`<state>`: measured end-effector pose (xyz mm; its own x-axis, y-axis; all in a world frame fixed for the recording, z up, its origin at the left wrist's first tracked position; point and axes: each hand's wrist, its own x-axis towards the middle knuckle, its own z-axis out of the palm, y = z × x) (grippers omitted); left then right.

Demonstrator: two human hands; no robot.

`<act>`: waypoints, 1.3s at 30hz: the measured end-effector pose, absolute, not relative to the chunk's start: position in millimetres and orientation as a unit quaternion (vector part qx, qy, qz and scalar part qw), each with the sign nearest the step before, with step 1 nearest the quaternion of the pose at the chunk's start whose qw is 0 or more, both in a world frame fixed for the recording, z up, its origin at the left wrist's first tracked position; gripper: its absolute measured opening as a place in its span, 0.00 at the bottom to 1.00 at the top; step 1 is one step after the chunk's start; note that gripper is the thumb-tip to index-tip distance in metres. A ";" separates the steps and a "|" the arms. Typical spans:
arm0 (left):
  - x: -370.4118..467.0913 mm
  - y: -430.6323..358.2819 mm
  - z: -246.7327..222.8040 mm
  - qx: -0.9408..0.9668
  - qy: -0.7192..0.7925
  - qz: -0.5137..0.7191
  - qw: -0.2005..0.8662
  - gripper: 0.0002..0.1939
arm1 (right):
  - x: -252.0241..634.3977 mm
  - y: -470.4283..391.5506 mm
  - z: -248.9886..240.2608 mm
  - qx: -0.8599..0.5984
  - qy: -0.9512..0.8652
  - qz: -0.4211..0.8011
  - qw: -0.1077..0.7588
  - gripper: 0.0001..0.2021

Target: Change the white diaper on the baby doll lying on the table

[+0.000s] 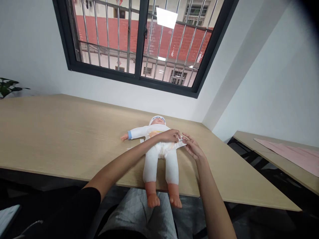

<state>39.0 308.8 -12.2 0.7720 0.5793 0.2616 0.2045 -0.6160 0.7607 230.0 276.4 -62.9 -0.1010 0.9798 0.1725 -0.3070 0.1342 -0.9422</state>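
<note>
A baby doll (161, 129) in a white suit lies on its back on the table, head toward the window, its feet over the front edge. Around its hips is a white diaper (163, 149). The diaper's side tab (180, 144) is stretched out on the right. My left hand (171, 135) reaches across the doll's belly, fingers closed at the tab's upper part. My right hand (193, 147) pinches the tab's outer end between thumb and fingers. The doll's arm on that side is mostly hidden behind my hands.
The wooden table (74, 132) runs along the wall beneath a barred window (138, 78). A second table with pink cloth (294, 154) stands to the right. Leaves of a plant (10, 87) show at the far left. My lap is just below the table's front edge.
</note>
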 end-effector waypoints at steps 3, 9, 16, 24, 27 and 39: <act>39.4 307.5 -14.0 0.859 0.207 0.259 0.390 0.12 | 229.2 275.8 -62.2 -0.346 -0.491 0.556 0.574 0.21; 38.4 308.7 -16.8 0.839 0.150 0.283 0.439 0.14 | 227.1 275.1 -61.5 -0.348 -0.506 0.543 0.573 0.21; 39.9 318.8 -21.3 0.826 0.138 0.290 0.463 0.18 | 227.7 276.2 -62.1 -0.341 -0.490 0.554 0.580 0.22; 41.9 320.5 -22.4 0.836 0.165 0.309 0.422 0.17 | 224.6 271.7 -58.8 -0.338 -0.492 0.559 0.575 0.21; 41.2 319.0 -20.6 0.844 0.181 0.316 0.394 0.16 | 224.5 271.1 -58.0 -0.338 -0.487 0.558 0.581 0.21; 40.6 318.6 -20.4 0.847 0.209 0.300 0.385 0.14 | 227.6 273.6 -61.1 -0.350 -0.487 0.555 0.577 0.22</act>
<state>40.6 318.6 -20.4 0.7322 0.5856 0.3477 0.1231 -0.6159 0.7781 227.6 273.6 -61.1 -0.0894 0.9807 0.1737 -0.2988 0.1400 -0.9440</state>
